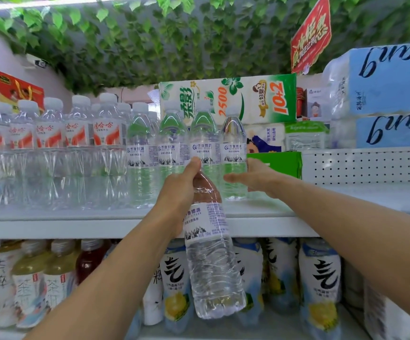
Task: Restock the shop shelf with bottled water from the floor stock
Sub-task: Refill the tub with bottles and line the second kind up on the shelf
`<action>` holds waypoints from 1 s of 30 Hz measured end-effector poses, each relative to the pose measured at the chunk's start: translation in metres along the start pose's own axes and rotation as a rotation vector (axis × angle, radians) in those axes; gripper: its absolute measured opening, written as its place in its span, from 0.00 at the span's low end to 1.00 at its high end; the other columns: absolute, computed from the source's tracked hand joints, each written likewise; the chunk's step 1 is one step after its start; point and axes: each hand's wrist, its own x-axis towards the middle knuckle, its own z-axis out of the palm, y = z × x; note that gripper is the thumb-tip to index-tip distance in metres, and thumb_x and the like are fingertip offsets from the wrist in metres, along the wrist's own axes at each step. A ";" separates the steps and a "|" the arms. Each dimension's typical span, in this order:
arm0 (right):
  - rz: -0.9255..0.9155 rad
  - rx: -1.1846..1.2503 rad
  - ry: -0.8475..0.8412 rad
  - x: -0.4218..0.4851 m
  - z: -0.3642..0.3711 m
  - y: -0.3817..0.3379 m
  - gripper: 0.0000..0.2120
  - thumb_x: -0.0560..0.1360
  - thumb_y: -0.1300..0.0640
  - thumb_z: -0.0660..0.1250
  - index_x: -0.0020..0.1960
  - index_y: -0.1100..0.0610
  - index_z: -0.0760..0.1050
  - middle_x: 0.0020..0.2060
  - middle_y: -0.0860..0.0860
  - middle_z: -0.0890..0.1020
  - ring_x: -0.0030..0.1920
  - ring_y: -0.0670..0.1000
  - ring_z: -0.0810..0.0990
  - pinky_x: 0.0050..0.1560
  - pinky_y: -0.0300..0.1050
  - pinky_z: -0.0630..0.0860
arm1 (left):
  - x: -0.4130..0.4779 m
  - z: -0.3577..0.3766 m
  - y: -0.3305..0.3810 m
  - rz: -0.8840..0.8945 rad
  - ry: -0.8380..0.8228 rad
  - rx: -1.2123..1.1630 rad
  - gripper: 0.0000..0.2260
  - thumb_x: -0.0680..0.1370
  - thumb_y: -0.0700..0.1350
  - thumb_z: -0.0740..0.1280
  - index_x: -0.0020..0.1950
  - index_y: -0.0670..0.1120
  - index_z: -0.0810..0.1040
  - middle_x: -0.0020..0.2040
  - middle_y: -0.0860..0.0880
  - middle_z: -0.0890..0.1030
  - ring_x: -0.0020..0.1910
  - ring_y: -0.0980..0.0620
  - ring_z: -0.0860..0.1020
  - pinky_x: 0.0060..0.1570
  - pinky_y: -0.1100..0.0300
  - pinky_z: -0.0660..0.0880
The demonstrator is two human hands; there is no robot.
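Left hand [179, 190] grips the neck of a water bottle [210, 256], arm reaching up so the bottle hangs tilted in front of the shelf [51, 225] edge. Its white label shows blue Chinese characters above a mountain sketch. Right hand [255, 177] is open, fingers straight, at the side of the rightmost matching shelf bottle [233, 148], near a green box [276, 164]; a tissue pack [228, 101] behind reads "2500" and "10+2".

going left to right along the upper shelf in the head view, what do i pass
Red-label water bottles → mountain-label water bottles → green box → perforated white panel. Left out because they overlap the row: the held bottle gripped by the left hand, and the right hand.
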 end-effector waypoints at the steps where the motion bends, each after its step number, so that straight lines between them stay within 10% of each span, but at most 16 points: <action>1: 0.009 -0.019 -0.004 -0.008 -0.001 -0.003 0.52 0.51 0.27 0.76 0.67 0.51 0.70 0.60 0.49 0.79 0.57 0.51 0.78 0.57 0.53 0.76 | -0.002 0.001 0.002 0.005 0.004 -0.002 0.23 0.79 0.61 0.63 0.47 0.40 0.79 0.44 0.38 0.85 0.37 0.43 0.83 0.45 0.50 0.79; 8: -0.313 0.002 0.283 -0.094 -0.006 -0.027 0.07 0.79 0.50 0.67 0.54 0.51 0.74 0.46 0.46 0.78 0.47 0.47 0.77 0.53 0.48 0.76 | -0.026 0.016 0.017 0.107 0.009 0.063 0.23 0.82 0.57 0.60 0.39 0.40 0.79 0.35 0.43 0.84 0.31 0.49 0.83 0.41 0.56 0.77; 14: -0.352 0.103 -0.096 -0.163 0.025 -0.039 0.31 0.62 0.30 0.74 0.57 0.45 0.72 0.49 0.45 0.83 0.48 0.45 0.83 0.50 0.48 0.80 | -0.035 0.039 0.045 0.206 0.066 -0.019 0.19 0.81 0.58 0.62 0.42 0.44 0.77 0.34 0.49 0.80 0.26 0.56 0.78 0.31 0.62 0.75; 17: -0.361 0.102 -0.017 -0.161 0.024 -0.038 0.29 0.64 0.38 0.77 0.58 0.46 0.70 0.49 0.45 0.83 0.49 0.45 0.83 0.52 0.49 0.80 | -0.038 0.048 0.058 0.285 0.052 -0.035 0.21 0.81 0.60 0.59 0.41 0.46 0.78 0.35 0.50 0.81 0.29 0.58 0.79 0.36 0.60 0.76; 22: -0.410 0.258 0.056 -0.152 -0.018 -0.051 0.12 0.71 0.51 0.74 0.49 0.44 0.72 0.44 0.43 0.83 0.46 0.46 0.83 0.43 0.40 0.79 | -0.024 0.036 0.060 0.401 0.127 0.048 0.24 0.83 0.61 0.48 0.64 0.48 0.77 0.55 0.50 0.81 0.55 0.55 0.77 0.59 0.52 0.71; 30: -0.249 0.348 0.134 -0.083 -0.026 -0.033 0.36 0.69 0.49 0.77 0.68 0.53 0.61 0.59 0.53 0.80 0.58 0.54 0.81 0.63 0.59 0.75 | 0.020 0.012 -0.020 0.677 0.376 0.709 0.30 0.79 0.57 0.65 0.78 0.50 0.60 0.79 0.50 0.56 0.77 0.51 0.50 0.76 0.53 0.48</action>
